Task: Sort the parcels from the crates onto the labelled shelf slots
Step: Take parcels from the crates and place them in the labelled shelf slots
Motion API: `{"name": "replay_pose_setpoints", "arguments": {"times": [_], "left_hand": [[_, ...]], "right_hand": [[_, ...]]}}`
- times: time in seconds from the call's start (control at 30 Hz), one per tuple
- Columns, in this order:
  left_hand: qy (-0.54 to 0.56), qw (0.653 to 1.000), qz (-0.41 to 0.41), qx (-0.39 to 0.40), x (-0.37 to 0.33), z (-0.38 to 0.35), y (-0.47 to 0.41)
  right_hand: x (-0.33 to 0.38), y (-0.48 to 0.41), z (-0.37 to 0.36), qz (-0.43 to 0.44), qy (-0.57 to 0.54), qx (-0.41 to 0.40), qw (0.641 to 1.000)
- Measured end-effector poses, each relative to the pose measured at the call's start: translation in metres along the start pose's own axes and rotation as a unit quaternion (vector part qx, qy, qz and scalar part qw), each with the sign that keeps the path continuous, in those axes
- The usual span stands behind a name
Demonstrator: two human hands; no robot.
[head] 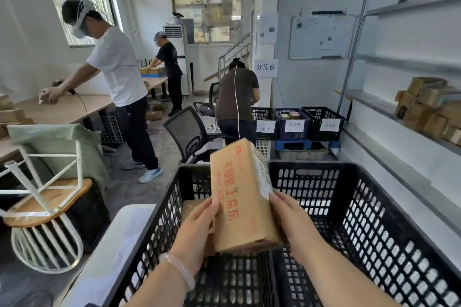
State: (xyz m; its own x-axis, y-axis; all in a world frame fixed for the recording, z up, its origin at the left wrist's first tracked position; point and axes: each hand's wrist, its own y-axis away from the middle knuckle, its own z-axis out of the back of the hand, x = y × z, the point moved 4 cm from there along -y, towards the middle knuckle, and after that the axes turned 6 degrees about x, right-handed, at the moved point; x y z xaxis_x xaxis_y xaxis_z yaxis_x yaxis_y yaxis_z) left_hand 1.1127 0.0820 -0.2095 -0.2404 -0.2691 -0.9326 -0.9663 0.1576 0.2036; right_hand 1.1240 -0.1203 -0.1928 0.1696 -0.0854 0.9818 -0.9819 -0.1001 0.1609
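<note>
I hold a brown cardboard parcel (242,194) with red print upright above two black plastic crates. My left hand (197,229) grips its left side, thumb across the printed face. My right hand (291,222) grips its right edge, where clear tape shows. The left crate (159,227) has another brown parcel (192,209) lying at its bottom, partly hidden by my left hand. The right crate (374,219) shows only its bare perforated floor. A metal shelf (374,99) on the right wall carries a pile of brown parcels (429,107).
Three labelled baskets (296,122) stand on the floor ahead, a person (237,102) bending beside them. Two more people work at tables on the left. An office chair (187,129) and an upturned stool (42,197) stand left of the crates. A low ledge runs under the shelf.
</note>
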Motion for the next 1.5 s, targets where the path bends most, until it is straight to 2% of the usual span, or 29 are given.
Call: {"name": "replay_pose_setpoints", "arguments": {"times": [0.1,0.23,0.33,0.5,0.6,0.77,0.87,0.93,1.0,1.07,1.1,1.17,1.2,1.23,1.33,1.43,1.5], "left_hand": [[-0.101,0.994,-0.025,-0.040,-0.003,-0.002,-0.003],[-0.097,0.993,-0.048,0.035,-0.001,-0.025,0.000],[-0.078,0.991,-0.089,0.059,-0.002,-0.037,-0.005],[-0.037,0.992,-0.088,0.082,-0.003,-0.068,-0.019],[-0.006,0.993,-0.080,0.082,0.001,-0.099,-0.028],[0.075,0.987,-0.051,0.129,0.022,-0.174,-0.034],[0.021,0.988,-0.053,0.141,0.031,-0.217,-0.028],[-0.100,0.988,-0.079,0.085,0.030,-0.238,-0.029],[-0.223,0.965,-0.138,0.032,0.022,-0.261,-0.027],[-0.326,0.918,-0.218,0.050,0.014,-0.296,-0.020],[-0.396,0.876,-0.262,0.080,0.011,-0.317,-0.015],[-0.519,0.771,-0.333,0.161,0.013,-0.364,-0.005],[-0.540,0.740,-0.342,0.209,0.015,-0.386,0.000],[-0.544,0.725,-0.336,0.256,0.020,-0.407,0.006],[-0.521,0.722,-0.305,0.338,0.036,-0.464,0.022],[-0.458,0.763,-0.306,0.337,0.055,-0.513,0.037],[-0.405,0.800,-0.282,0.341,0.070,-0.541,0.043]], "right_hand": [[0.007,0.011,0.011,0.067,0.113,-0.065,0.989],[0.011,0.020,0.013,0.129,0.180,-0.084,0.971],[0.016,0.027,0.021,0.162,0.203,-0.088,0.962],[0.021,0.041,0.049,0.151,0.169,-0.064,0.972],[0.018,0.054,0.078,0.120,0.133,-0.082,0.980],[0.015,0.076,0.130,0.049,0.005,-0.124,0.991],[0.030,0.101,0.174,0.076,0.037,-0.206,0.975],[0.041,0.121,0.211,0.094,0.065,-0.251,0.961],[0.053,0.142,0.248,0.122,0.082,-0.272,0.951],[0.066,0.164,0.282,0.142,0.107,-0.274,0.945],[0.074,0.175,0.298,0.148,0.120,-0.272,0.943],[0.089,0.197,0.329,0.149,0.151,-0.271,0.939],[0.096,0.208,0.344,0.147,0.168,-0.273,0.936],[0.103,0.220,0.359,0.144,0.182,-0.273,0.933],[0.122,0.252,0.400,0.144,0.215,-0.276,0.926],[0.135,0.286,0.435,0.163,0.241,-0.304,0.907],[0.134,0.311,0.456,0.188,0.249,-0.358,0.880]]}}
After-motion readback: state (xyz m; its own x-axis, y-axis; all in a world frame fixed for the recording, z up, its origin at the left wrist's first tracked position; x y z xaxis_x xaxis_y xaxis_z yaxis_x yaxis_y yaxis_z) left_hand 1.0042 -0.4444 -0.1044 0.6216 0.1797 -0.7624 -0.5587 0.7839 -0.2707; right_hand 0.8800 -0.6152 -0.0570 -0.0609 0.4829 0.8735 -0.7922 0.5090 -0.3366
